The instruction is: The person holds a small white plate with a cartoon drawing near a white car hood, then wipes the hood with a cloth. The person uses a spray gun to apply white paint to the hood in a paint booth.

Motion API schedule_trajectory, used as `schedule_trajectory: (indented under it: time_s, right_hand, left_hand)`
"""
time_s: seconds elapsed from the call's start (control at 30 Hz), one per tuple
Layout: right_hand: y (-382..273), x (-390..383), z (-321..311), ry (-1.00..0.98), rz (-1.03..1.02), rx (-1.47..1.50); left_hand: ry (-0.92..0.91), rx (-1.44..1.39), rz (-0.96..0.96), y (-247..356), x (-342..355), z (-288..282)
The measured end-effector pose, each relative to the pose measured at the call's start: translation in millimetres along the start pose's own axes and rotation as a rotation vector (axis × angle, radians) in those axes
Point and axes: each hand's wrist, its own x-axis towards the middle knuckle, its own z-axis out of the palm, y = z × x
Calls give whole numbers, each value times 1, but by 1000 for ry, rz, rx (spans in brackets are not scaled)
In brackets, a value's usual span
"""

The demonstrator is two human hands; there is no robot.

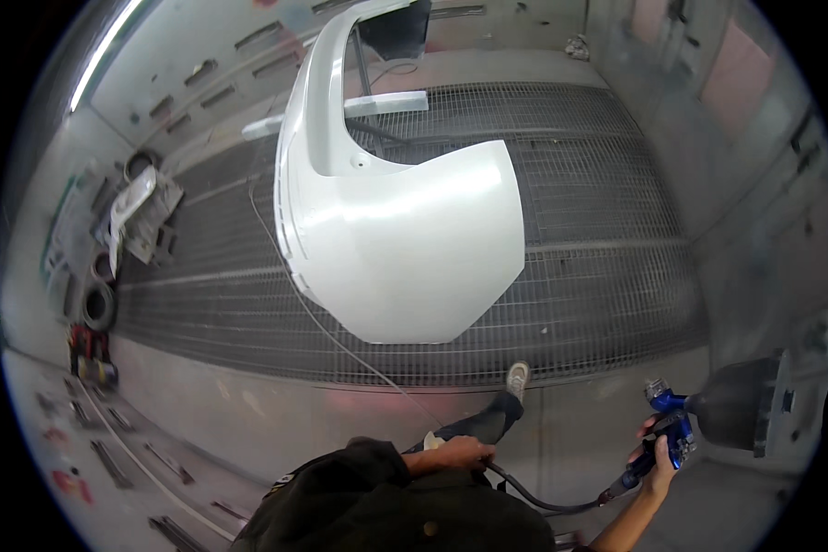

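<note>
My right hand (pixel 651 465) is closed round the grip of a blue spray gun (pixel 676 431), held out to my right. A dark, translucent paint cup (pixel 738 405) is attached to the gun. From the gun's lower end a dark air hose (pixel 543 504) curves across to my left hand (pixel 462 453), which is closed on it in front of my body. Ahead of me, apart from both hands, a glossy white car bumper (pixel 405 239) rests on a stand (pixel 362 64), mostly hidden by it.
Metal grating (pixel 607 193) covers the floor under the bumper. A thin line (pixel 327 333) runs over it toward me. Left, by the wall, are car parts (pixel 143 216) and a tyre (pixel 98 305). My shoe (pixel 518 379) is at the grating's near edge. A pale wall (pixel 764 184) stands right.
</note>
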Motion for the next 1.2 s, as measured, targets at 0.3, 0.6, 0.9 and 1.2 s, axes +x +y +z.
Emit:
schedule_trajectory:
  time_s: [0.3,0.6,0.9,1.2]
  right_hand:
    - [-102,230,-20,-200,-91,-259]
    - [-90,432,-20,-643,74,-398]
    - [-15,606,-60,-1440,146,-711]
    - [-14,580,5,-1905,-778,-711]
  left_hand:
    - [198,-77,-16,48,214,-70]
    - [464,-211,-226,92,339,-116]
    - [897,-316,-420,192,536,-93]
    - [1561,-2092,-375,278,636,-90]
